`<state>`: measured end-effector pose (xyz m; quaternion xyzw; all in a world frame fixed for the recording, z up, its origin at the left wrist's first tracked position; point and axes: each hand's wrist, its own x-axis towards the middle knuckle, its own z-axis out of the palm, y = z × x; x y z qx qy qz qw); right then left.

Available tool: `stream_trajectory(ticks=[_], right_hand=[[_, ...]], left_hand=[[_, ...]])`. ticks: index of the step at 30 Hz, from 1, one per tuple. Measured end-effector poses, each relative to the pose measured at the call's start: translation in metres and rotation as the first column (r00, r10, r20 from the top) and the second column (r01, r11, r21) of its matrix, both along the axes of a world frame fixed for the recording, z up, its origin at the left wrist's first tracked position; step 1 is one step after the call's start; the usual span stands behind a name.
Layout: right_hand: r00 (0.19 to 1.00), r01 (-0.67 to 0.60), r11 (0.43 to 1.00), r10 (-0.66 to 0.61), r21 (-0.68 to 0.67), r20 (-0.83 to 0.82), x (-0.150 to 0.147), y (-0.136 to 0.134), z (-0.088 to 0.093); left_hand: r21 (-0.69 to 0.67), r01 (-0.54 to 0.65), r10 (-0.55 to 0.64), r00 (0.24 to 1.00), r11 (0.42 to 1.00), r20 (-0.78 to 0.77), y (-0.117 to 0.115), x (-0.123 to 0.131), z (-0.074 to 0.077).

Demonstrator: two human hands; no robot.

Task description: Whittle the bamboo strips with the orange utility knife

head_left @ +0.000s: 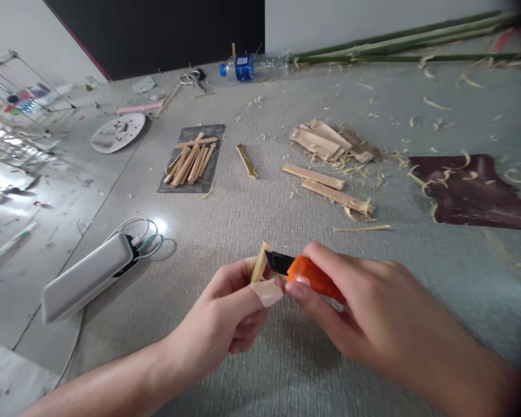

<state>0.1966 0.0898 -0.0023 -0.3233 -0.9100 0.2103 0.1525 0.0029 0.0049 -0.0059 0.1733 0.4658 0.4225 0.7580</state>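
Observation:
My left hand [238, 307] pinches a short bamboo strip [259, 263] that stands up between thumb and fingers. A bandage [267, 292] wraps the thumb. My right hand [351, 295] is closed around an orange utility knife [315, 278], its dark blade [279, 262] pointing left against the strip's upper part. Ahead of the hands, two bamboo pieces [336, 194] lie side by side, with a thin sliver [362, 228] nearer to me. Another small bamboo piece [247, 160] rests farther left.
Several cut sticks [193, 162] lie on a dark sheet [165, 184]. Beyond are flat bamboo slats [316, 142], a plastic bottle [243, 68], pliers [193, 80] and green bamboo poles [399, 55]. A power bank [89, 275] with cables sits left, brown sandpaper [477, 197] right. Shavings litter the table.

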Motion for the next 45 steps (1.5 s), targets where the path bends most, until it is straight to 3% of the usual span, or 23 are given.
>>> stream_trajectory(ticks=[9,19,29,32,37,41,45], right_hand=[[0.998,-0.058,0.998,0.058,-0.002,0.0,0.001,0.0,0.0],[0.998,-0.003,0.993,-0.004,0.114,0.055,0.003,-0.002,-0.003],[0.985,0.125,0.901,-0.164,0.415,0.059,-0.006,-0.009,-0.016],[0.98,0.16,0.904,-0.193,0.396,0.044,-0.01,-0.009,-0.011],[0.978,0.199,0.931,-0.209,0.308,0.0,-0.009,0.005,0.006],[0.974,0.219,0.936,-0.228,0.274,0.001,0.002,0.018,0.012],[0.958,0.274,0.931,-0.285,0.24,0.016,0.011,0.023,0.007]], left_hand=[[0.079,0.044,-0.028,0.98,0.996,-0.197,0.003,0.005,0.0],[0.055,0.039,-0.024,0.968,0.998,-0.251,0.003,0.005,0.0],[-0.1,-0.083,0.06,0.975,0.991,-0.213,0.011,0.001,0.001],[-0.119,-0.097,0.068,0.971,0.988,-0.228,0.01,0.002,0.001],[-0.136,0.027,-0.053,0.98,0.99,-0.192,0.004,0.005,0.0],[-0.144,-0.01,-0.004,0.995,0.989,-0.098,0.008,-0.001,0.001],[-0.142,-0.023,0.011,0.997,0.99,-0.08,0.011,-0.004,0.001]])
